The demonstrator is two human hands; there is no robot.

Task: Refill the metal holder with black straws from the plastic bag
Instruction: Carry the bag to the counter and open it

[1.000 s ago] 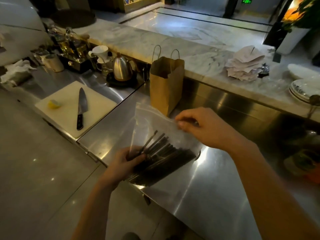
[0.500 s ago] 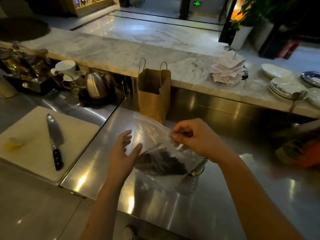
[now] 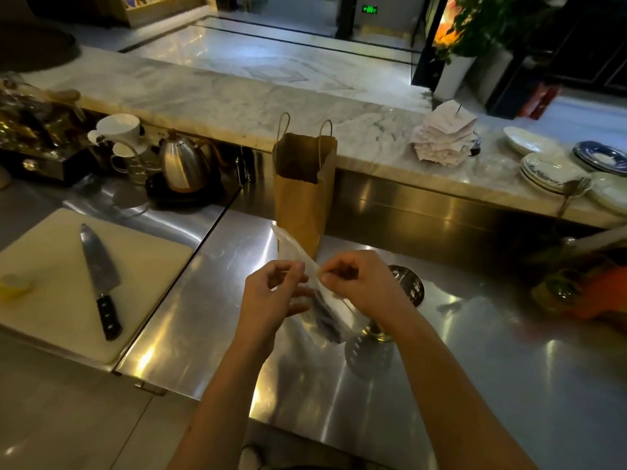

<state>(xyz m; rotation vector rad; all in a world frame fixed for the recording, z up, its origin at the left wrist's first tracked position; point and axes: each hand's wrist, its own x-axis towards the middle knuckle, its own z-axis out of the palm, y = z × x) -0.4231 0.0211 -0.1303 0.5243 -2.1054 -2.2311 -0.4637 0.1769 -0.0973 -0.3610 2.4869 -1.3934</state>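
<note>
Just in front of the brown paper bag (image 3: 305, 195), the left hand (image 3: 271, 300) and right hand (image 3: 363, 286) are pinching the clear plastic bag (image 3: 295, 249) of black straws (image 3: 325, 317) at its top, beside the perforated metal holder (image 3: 407, 286).

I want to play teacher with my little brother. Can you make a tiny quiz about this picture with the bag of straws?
1. True or false: both hands, the left hand and the right hand, pinch the top of the plastic bag.
2. What lies on the cutting board? A) a spoon B) a knife C) a cup
3. Fill in: the black straws are inside the ____.

Key: 1 true. 2 B. 3 plastic bag; none are in the metal holder as far as can be seen.
</note>
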